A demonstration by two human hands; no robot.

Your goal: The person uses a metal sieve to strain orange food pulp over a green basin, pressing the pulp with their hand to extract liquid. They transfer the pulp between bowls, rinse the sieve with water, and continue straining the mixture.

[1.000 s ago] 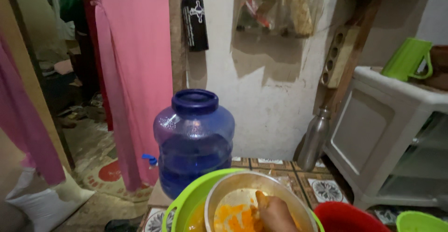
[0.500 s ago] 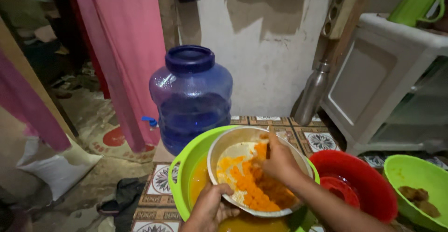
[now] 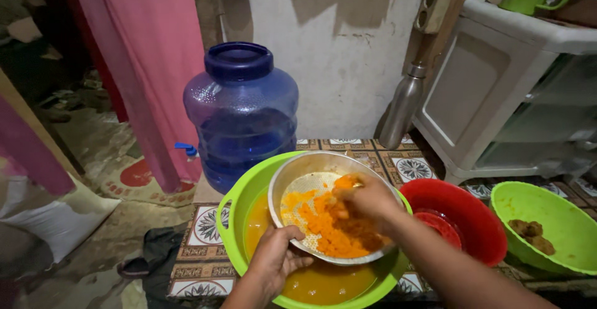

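A big blue water jug (image 3: 241,113) stands on the tiled floor (image 3: 205,225) behind a green basin (image 3: 239,212) of orange liquid. The left hand (image 3: 277,260) grips the rim of the metal sieve (image 3: 298,178) resting in the basin; the right hand (image 3: 367,200) is cupped around wet orange pulp (image 3: 320,222) inside it. The pulp looks soft and slippery, best scooped in a closed palm. Farther right sit a red bowl (image 3: 476,212) and a green bowl (image 3: 559,219).
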